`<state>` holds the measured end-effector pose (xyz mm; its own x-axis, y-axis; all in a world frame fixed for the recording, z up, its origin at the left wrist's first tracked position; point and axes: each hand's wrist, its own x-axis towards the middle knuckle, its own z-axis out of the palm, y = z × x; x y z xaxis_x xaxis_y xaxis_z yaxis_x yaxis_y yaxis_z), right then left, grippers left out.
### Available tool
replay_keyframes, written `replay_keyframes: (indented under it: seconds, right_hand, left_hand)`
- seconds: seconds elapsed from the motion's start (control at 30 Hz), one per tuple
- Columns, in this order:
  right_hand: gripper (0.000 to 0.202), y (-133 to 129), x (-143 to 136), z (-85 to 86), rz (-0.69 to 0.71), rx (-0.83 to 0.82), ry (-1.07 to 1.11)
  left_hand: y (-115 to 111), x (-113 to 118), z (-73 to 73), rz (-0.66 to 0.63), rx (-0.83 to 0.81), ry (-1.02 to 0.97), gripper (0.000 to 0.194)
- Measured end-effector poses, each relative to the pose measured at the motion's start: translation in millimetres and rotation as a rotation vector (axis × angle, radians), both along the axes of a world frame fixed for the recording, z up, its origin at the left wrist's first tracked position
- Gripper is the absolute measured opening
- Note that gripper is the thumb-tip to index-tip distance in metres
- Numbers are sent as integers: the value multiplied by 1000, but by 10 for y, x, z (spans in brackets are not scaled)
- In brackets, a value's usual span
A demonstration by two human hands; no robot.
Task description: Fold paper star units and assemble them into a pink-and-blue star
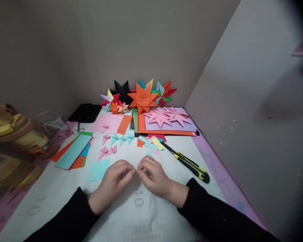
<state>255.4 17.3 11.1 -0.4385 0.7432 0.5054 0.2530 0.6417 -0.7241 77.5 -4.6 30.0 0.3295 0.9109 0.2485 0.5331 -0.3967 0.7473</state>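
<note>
My left hand and my right hand meet fingertip to fingertip over the middle of the white mat. Both are closed in a pinch; whatever lies between the fingers is hidden or too small to name. A light-blue paper square lies flat just left of my left hand. Beyond the hands sit small folded pieces, pink ones and light-blue ones, in two loose rows. To the right of my right hand lies a black and yellow utility knife.
Coloured paper strips are stacked at left, near scissors and a black pouch. Paper scraps lie ahead. Pink stars rest on stacked sheets; an orange star leans at the wall. Blurred containers stand far left.
</note>
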Motion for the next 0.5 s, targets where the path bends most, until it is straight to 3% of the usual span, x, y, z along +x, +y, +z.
replay_keyframes:
  seconds: [0.5]
  right_hand:
    - [15,39,11,12,-55,-165,70]
  left_hand:
    - [46,-44,-3,48,-34,-13,15]
